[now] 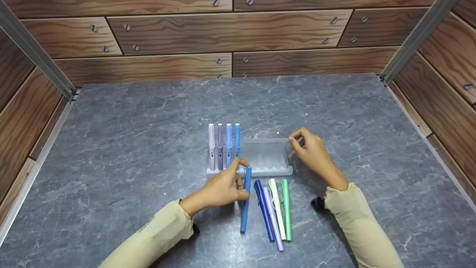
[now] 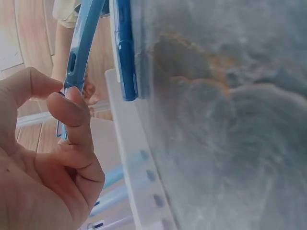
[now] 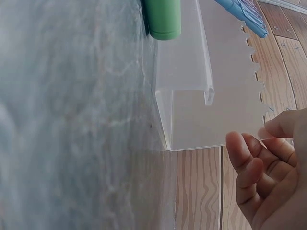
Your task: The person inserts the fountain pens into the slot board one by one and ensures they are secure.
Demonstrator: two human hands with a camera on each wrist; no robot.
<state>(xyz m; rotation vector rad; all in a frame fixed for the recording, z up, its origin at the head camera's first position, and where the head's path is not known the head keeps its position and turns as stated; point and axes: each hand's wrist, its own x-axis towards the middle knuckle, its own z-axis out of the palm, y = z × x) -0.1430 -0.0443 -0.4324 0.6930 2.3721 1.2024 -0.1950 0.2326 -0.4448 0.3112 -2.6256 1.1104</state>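
A blue pen [image 1: 245,216] is pinched between the thumb and fingers of my left hand [image 1: 223,188], in front of a clear pen rack [image 1: 264,174]. In the left wrist view this pen [image 2: 86,38] rises from the fingertips. My right hand [image 1: 310,150] has its thumb and curled fingers at the rack's far right corner, seemingly pinching its edge; the right wrist view shows the fingertips [image 3: 238,146] along that edge. Several capped pens stand side by side in the rack's left slots, among them a pale lilac pen [image 1: 212,149] and a light blue pen [image 1: 229,143].
Loose pens lie in front of the rack: a dark blue pen [image 1: 264,212], a lavender pen [image 1: 274,223], a cream pen [image 1: 277,212] and a green pen [image 1: 286,212]. The grey marbled table [image 1: 130,149] is enclosed by wood-patterned walls [image 1: 223,33] with metal corner posts.
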